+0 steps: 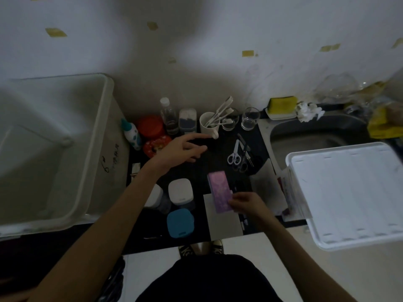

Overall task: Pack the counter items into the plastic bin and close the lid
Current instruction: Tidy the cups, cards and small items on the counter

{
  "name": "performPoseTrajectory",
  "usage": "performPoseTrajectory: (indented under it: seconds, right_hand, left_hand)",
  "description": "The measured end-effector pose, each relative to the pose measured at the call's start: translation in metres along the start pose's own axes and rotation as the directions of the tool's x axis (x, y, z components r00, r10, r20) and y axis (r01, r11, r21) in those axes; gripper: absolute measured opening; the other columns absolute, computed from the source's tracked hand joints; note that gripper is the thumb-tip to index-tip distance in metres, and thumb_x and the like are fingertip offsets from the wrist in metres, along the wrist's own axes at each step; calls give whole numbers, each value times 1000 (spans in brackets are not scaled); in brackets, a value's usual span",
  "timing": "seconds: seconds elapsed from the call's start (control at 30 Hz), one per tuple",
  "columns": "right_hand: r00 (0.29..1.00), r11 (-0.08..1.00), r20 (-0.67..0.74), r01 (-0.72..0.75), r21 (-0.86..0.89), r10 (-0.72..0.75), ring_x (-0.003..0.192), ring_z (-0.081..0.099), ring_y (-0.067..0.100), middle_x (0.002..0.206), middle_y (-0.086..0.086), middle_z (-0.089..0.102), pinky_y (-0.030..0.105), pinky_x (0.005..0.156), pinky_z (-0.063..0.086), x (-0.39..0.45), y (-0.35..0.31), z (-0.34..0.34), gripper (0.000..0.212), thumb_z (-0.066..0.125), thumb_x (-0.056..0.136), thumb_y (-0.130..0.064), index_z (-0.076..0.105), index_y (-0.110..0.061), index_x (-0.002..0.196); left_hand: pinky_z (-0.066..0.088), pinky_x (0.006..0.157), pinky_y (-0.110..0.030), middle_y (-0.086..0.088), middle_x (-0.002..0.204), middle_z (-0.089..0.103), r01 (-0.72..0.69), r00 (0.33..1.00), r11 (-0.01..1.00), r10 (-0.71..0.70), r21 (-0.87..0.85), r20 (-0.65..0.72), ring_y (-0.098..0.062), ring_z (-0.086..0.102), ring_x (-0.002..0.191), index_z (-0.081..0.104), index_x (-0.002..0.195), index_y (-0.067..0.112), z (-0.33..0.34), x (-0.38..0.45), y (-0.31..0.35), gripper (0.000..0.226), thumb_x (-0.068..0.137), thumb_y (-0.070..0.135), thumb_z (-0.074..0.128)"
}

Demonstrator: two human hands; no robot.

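The right hand (pixel 246 202) pinches the near end of a flat, glossy purple box (pixel 219 191) just above the dark surface (pixel 196 171), while the left hand (pixel 181 149) hovers with fingers spread and relaxed, holding nothing, its fingertips just short of a smooth white mug (pixel 208 125) holding pale sticks. Left of that hand stands the translucent, round-cornered plastic bin (pixel 91 149), cut off by the frame edge; right of the gripping hand lies its ribbed white lid (pixel 349 197), also cropped, and dim light blurs the small print.
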State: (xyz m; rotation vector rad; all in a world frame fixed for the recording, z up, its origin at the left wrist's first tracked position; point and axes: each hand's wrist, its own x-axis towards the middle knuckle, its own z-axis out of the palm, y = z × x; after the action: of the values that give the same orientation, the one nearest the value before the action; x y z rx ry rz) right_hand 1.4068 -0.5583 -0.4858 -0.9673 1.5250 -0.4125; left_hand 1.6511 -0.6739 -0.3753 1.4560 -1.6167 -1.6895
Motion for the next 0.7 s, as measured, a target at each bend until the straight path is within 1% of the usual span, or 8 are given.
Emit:
performPoseTrajectory:
  seconds: [0.13,0.2,0.27,0.4,0.47,0.53,0.6,0.7]
  right_hand:
    - [997,964,-53,-74,-256,63,86,67,16,95,4,71,26,76,55,1,39,13,10,67,90,-22,69,-14,96]
    - [997,933,-77,-50,-357,24,86,66,15,94,0,68,28,80,56,0,45,19,4,67,90,-23,65,-20,89]
    - [992,893,-126,-33,-448,-26,85,63,13,94,0,67,30,81,55,1,46,24,9,69,88,-23,61,-20,88]
    - [981,800,-190,-77,-595,-48,84,61,12,95,-5,60,23,67,48,4,38,25,34,74,81,-37,54,-19,101]
    - [974,786,-195,-29,-617,-116,81,61,9,90,-7,61,26,69,52,9,25,22,33,74,81,-42,54,-22,98]
    - [971,798,-163,43,-601,-176,77,60,4,87,-8,62,21,68,50,16,2,19,25,70,85,-40,56,-24,98]
    - [965,802,-115,126,-584,-235,78,60,3,87,-8,63,19,67,48,26,-28,17,20,69,88,-35,58,-23,99]
    - [947,805,-69,227,-549,-315,81,63,7,86,-7,65,26,74,55,47,-72,21,18,70,87,-31,60,-21,98]
  left_hand:
    - [56,93,-38,0,108,72,-4,998,998,8,64,-56,-13,69,101,61,124,35,-11,-5,-7,29,96,31,59]
    - [56,91,-35,2,107,72,14,996,996,-6,89,-89,-13,68,101,63,121,35,-17,-9,-8,25,98,31,55]
    - [55,90,-33,3,107,71,33,991,992,-17,119,-130,-12,68,100,63,120,34,-24,-13,-8,24,99,31,54]
    - [53,90,-34,2,109,68,67,966,977,-12,204,-257,-13,65,100,64,119,30,-42,-16,-14,22,98,31,54]
    - [54,86,-34,2,108,67,106,934,954,1,281,-358,-15,65,99,65,110,31,-55,-13,-23,16,97,32,56]
    - [54,76,-27,2,102,67,164,893,907,31,389,-449,-13,66,91,65,103,31,-69,-9,-33,10,95,30,58]
    - [49,70,-25,-1,100,68,239,854,853,42,463,-518,-13,64,87,66,101,25,-82,-7,-43,9,93,25,61]
    - [45,72,-26,-5,107,67,329,850,789,-8,519,-527,-18,62,92,67,107,15,-98,-7,-54,18,90,18,66]
